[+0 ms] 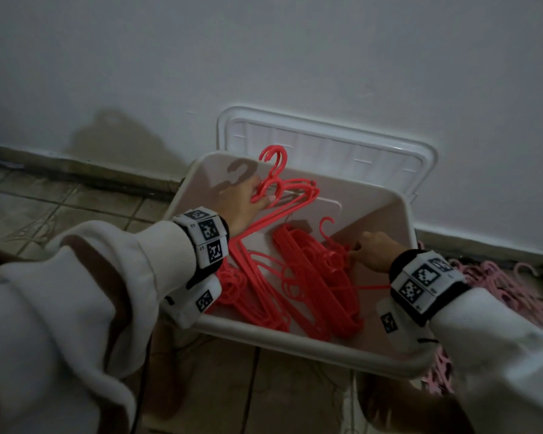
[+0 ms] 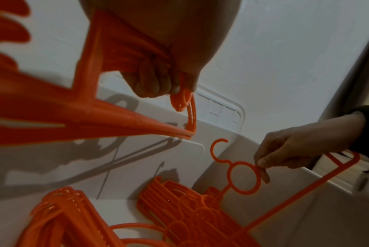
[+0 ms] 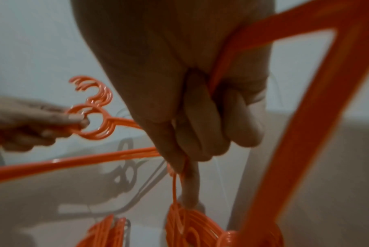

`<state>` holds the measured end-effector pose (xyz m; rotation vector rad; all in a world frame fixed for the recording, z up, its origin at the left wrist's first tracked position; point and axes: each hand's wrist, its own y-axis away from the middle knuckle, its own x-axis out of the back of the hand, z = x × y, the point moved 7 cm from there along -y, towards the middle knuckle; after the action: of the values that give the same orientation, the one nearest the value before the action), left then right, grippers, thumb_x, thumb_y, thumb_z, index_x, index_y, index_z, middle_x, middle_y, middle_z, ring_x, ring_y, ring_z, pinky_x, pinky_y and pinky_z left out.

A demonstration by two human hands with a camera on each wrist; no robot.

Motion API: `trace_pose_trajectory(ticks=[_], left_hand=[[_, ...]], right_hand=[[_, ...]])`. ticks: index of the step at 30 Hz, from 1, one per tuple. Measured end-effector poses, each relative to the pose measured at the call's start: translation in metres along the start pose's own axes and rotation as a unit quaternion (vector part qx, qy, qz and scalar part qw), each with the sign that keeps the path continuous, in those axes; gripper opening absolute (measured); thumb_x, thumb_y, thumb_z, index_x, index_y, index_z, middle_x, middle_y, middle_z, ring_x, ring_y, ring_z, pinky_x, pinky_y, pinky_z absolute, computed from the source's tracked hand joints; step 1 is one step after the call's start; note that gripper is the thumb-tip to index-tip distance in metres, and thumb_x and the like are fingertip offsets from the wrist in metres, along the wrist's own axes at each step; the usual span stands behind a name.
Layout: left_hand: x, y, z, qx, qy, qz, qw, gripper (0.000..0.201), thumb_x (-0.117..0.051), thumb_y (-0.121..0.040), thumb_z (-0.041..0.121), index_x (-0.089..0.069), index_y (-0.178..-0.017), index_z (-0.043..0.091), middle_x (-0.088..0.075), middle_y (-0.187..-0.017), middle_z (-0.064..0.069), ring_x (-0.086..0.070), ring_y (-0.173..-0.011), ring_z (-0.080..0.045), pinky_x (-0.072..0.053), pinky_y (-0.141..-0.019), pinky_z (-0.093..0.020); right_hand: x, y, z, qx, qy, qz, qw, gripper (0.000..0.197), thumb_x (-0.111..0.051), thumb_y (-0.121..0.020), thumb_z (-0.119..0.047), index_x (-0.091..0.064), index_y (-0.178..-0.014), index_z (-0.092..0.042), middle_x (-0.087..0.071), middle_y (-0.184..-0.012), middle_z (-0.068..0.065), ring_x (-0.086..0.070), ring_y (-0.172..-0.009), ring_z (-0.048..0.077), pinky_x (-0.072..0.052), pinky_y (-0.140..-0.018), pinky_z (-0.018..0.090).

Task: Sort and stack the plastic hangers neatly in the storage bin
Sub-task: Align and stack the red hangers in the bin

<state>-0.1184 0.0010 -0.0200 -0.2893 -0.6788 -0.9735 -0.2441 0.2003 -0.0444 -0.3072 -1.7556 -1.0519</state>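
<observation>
The left hand (image 1: 243,202) grips a bunch of hangers (image 1: 282,195) by their neck rings; the right hand (image 1: 372,250) pinches a single hanger (image 2: 240,180) at its ring – all over the storage bin (image 1: 295,336), beside stacked hangers (image 1: 317,277). Light, stiff, tangle-prone plastic (hooks snag), so necks suit best – bin walls crowd both wrists

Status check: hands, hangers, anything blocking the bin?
Left hand grips bunch of red plastic hangers. Right hand pinches single red hanger. White plastic storage bin open; nothing blocking.
</observation>
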Motion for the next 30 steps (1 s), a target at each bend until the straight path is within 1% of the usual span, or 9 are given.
trace_pose_trajectory(ticks=[4,7,9,13,18,21,24,28,30], left_hand=[[-0.003,0.001,-0.002,0.001,0.007,-0.021,1.000,0.046,-0.053,-0.085,0.045,-0.054,-0.117,0.011,-0.066,-0.109,-0.008,-0.060,-0.107,-0.025,-0.042,-0.100,-0.044],[-0.002,0.000,-0.003,0.000,-0.007,-0.002,1.000,0.035,-0.056,-0.091,0.034,-0.056,-0.116,0.010,-0.066,-0.110,-0.010,-0.059,-0.107,-0.026,-0.041,-0.099,-0.042],[-0.001,0.000,-0.003,-0.001,-0.009,0.007,1.000,0.035,-0.056,-0.091,0.033,-0.056,-0.117,0.010,-0.066,-0.109,-0.011,-0.059,-0.106,-0.026,-0.042,-0.097,-0.042],[0.002,-0.001,-0.005,-0.006,-0.001,0.015,1.000,0.041,-0.056,-0.087,0.040,-0.057,-0.114,0.009,-0.068,-0.104,-0.011,-0.061,-0.102,-0.027,-0.044,-0.095,-0.044],[0.001,0.001,-0.002,-0.008,-0.011,0.006,1.000,0.041,-0.054,-0.088,0.040,-0.056,-0.116,0.011,-0.066,-0.109,-0.010,-0.059,-0.106,-0.027,-0.042,-0.098,-0.042],[0.001,0.003,0.000,-0.005,0.013,0.000,1.000,0.054,-0.050,-0.078,0.046,-0.054,-0.120,0.012,-0.066,-0.110,-0.010,-0.059,-0.108,-0.027,-0.042,-0.099,-0.044],[-0.001,0.002,-0.001,-0.006,0.020,-0.006,1.000,0.052,-0.055,-0.084,0.041,-0.050,-0.125,0.011,-0.065,-0.113,-0.011,-0.058,-0.111,-0.028,-0.041,-0.102,-0.045],[0.001,0.002,-0.001,-0.001,0.018,0.007,1.000,0.050,-0.054,-0.084,0.045,-0.053,-0.121,0.011,-0.065,-0.112,-0.011,-0.058,-0.110,-0.028,-0.041,-0.100,-0.046],[0.003,0.002,0.000,-0.009,0.007,0.010,1.000,0.047,-0.054,-0.086,0.042,-0.052,-0.122,0.011,-0.065,-0.112,-0.011,-0.058,-0.110,-0.028,-0.041,-0.100,-0.046]], right_hand=[[-0.014,-0.003,0.005,-0.022,0.031,-0.021,0.999,0.034,-0.044,-0.095,-0.020,-0.057,-0.118,0.002,-0.057,-0.124,0.020,-0.053,-0.116,0.034,-0.044,-0.090,0.032],[-0.009,-0.003,0.006,-0.026,0.042,-0.014,0.999,0.035,-0.042,-0.096,-0.021,-0.056,-0.118,0.002,-0.056,-0.125,0.021,-0.053,-0.117,0.034,-0.043,-0.092,0.033],[-0.004,-0.003,0.008,-0.026,0.046,-0.015,0.998,0.034,-0.043,-0.096,-0.020,-0.057,-0.117,0.002,-0.057,-0.124,0.020,-0.053,-0.116,0.034,-0.044,-0.090,0.033],[0.013,0.004,0.007,-0.029,0.015,-0.011,0.999,0.033,-0.044,-0.096,-0.023,-0.062,-0.116,-0.004,-0.058,-0.124,0.015,-0.053,-0.116,0.030,-0.042,-0.091,0.030],[0.023,0.015,0.007,-0.055,0.009,-0.023,0.998,0.033,-0.041,-0.098,-0.018,-0.052,-0.128,-0.012,-0.051,-0.133,0.012,-0.046,-0.124,0.030,-0.037,-0.097,0.030],[0.023,0.012,0.015,-0.074,0.004,-0.013,0.997,0.035,-0.036,-0.099,-0.020,-0.056,-0.127,-0.012,-0.049,-0.135,0.009,-0.046,-0.124,0.027,-0.038,-0.097,0.029],[0.025,0.005,0.022,-0.064,0.007,0.001,0.998,0.033,-0.042,-0.096,-0.023,-0.061,-0.121,-0.012,-0.051,-0.133,0.012,-0.048,-0.123,0.027,-0.041,-0.096,0.029],[0.030,0.002,0.024,-0.067,-0.010,0.000,0.998,0.031,-0.047,-0.094,-0.023,-0.062,-0.118,-0.011,-0.054,-0.130,0.012,-0.049,-0.123,0.027,-0.042,-0.095,0.029],[0.036,0.002,0.022,-0.060,-0.054,0.005,0.997,0.031,-0.046,-0.094,-0.019,-0.060,-0.119,-0.006,-0.056,-0.118,0.016,-0.053,-0.114,0.030,-0.044,-0.085,0.029]])
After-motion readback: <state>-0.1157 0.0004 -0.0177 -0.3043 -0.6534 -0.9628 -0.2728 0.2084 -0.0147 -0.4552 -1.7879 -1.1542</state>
